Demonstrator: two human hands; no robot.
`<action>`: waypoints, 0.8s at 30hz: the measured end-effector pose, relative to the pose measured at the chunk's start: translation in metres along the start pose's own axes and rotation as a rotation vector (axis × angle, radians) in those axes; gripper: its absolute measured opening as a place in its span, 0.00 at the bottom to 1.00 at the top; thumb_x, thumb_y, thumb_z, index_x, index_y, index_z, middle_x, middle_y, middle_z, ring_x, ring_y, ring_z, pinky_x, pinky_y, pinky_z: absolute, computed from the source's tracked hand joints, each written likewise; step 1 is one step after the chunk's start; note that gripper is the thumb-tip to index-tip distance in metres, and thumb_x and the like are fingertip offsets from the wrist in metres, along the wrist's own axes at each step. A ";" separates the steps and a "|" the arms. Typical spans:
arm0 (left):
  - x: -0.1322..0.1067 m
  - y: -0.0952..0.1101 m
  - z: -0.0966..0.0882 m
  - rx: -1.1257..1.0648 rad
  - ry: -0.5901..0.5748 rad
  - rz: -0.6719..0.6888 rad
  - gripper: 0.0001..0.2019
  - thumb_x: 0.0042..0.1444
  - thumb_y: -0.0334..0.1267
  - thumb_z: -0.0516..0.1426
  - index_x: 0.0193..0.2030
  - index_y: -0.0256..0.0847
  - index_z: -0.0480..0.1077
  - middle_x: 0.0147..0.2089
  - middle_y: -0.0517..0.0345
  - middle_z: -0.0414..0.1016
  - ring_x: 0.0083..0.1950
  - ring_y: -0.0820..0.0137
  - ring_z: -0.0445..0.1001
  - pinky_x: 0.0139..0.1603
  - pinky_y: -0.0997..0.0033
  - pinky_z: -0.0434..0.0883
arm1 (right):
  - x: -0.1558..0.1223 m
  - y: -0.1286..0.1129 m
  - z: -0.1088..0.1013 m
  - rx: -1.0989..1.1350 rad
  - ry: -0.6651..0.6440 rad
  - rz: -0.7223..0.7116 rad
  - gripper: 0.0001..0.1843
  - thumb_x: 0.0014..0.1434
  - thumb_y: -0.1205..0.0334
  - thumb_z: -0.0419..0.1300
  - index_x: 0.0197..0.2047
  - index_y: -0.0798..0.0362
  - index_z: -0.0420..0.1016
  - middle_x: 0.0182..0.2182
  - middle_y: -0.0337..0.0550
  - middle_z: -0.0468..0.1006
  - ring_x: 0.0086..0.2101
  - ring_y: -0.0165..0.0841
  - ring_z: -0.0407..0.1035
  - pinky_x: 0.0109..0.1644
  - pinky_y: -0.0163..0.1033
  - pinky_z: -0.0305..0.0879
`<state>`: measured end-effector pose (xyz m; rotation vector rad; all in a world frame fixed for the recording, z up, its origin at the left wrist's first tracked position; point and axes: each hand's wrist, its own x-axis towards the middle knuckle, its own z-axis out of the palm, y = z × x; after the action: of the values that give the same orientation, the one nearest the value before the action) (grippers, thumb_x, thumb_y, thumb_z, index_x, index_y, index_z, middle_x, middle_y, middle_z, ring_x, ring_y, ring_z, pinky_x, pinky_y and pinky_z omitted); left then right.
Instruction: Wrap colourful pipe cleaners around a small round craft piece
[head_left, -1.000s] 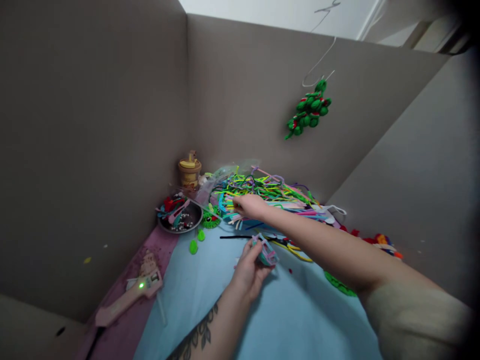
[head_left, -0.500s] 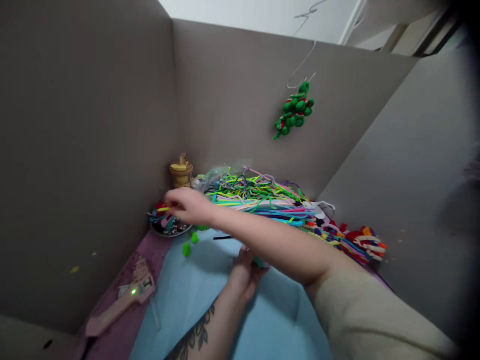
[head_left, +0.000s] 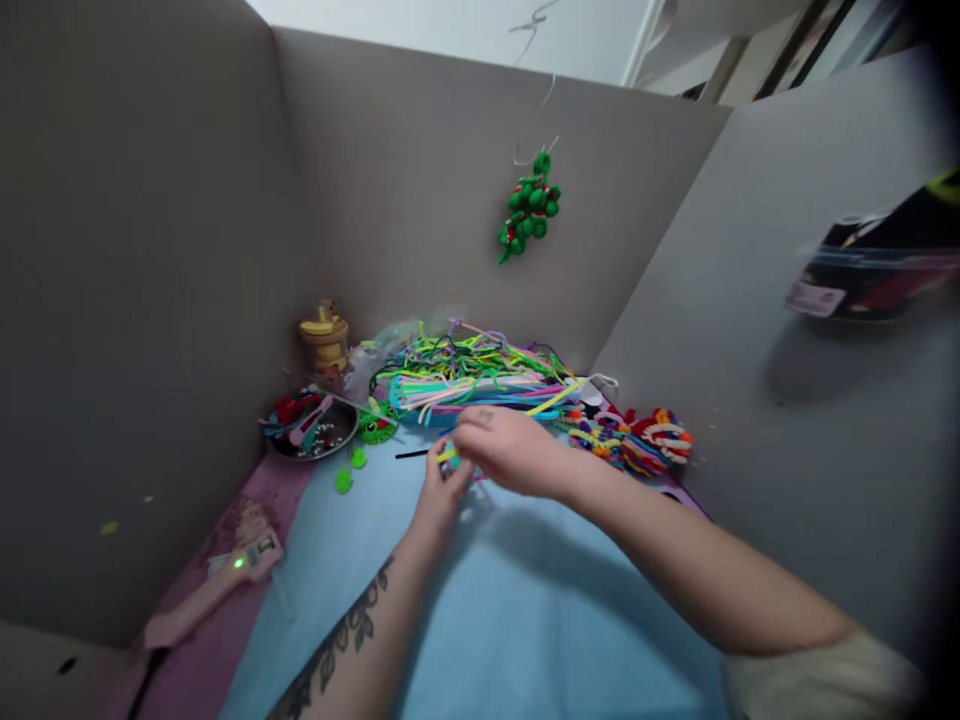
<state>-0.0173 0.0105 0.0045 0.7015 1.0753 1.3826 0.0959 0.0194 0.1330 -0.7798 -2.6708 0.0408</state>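
Observation:
My left hand [head_left: 444, 482] is closed around a small teal piece [head_left: 453, 463], mostly hidden by the fingers. A thin black stem [head_left: 411, 455] sticks out to its left. Fingers bent, my right hand [head_left: 504, 448] meets the left one and grips a long, thin yellow stick [head_left: 555, 397]. One end of the stick lies at the left fingertips, while the other slants up to the right; its exact kind cannot be made out. Both hands are above the blue mat [head_left: 480, 620].
Pipe cleaners [head_left: 480, 390] lie heaped at the back. On the left are a metal dish [head_left: 330, 450] of small parts, a green figure [head_left: 377, 427], green pompoms [head_left: 343, 481] and a pink glue gun [head_left: 225, 590]. Colourful bundles [head_left: 652, 440] sit right. A green ornament [head_left: 532, 205] hangs behind.
My right hand has moved from over the dish back to my left hand, bringing the yellow stick. The view has swung right, showing a dark pouch on the right wall.

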 end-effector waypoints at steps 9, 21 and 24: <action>0.004 -0.026 -0.006 0.577 -0.273 0.423 0.31 0.47 0.43 0.63 0.58 0.42 0.60 0.57 0.46 0.65 0.57 0.61 0.67 0.56 0.59 0.65 | -0.100 0.048 0.089 0.402 0.499 0.497 0.06 0.59 0.67 0.54 0.39 0.51 0.71 0.32 0.43 0.71 0.33 0.33 0.66 0.36 0.37 0.63; 0.001 -0.022 -0.004 0.949 -0.438 0.504 0.29 0.53 0.46 0.59 0.61 0.44 0.58 0.61 0.47 0.61 0.62 0.59 0.61 0.61 0.57 0.61 | -0.110 0.037 0.097 0.751 0.381 0.549 0.08 0.56 0.70 0.57 0.34 0.50 0.76 0.31 0.40 0.72 0.33 0.31 0.68 0.37 0.36 0.64; 0.000 -0.021 -0.005 0.946 -0.431 0.474 0.30 0.53 0.47 0.59 0.62 0.44 0.58 0.62 0.47 0.62 0.61 0.59 0.63 0.59 0.58 0.64 | -0.111 0.040 0.099 0.787 0.356 0.566 0.07 0.54 0.70 0.57 0.33 0.51 0.76 0.29 0.40 0.71 0.32 0.30 0.67 0.36 0.36 0.63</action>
<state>-0.0127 0.0072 -0.0159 1.9461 1.2261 0.9528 0.1695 0.0020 -0.0012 -1.0810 -1.7854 0.9275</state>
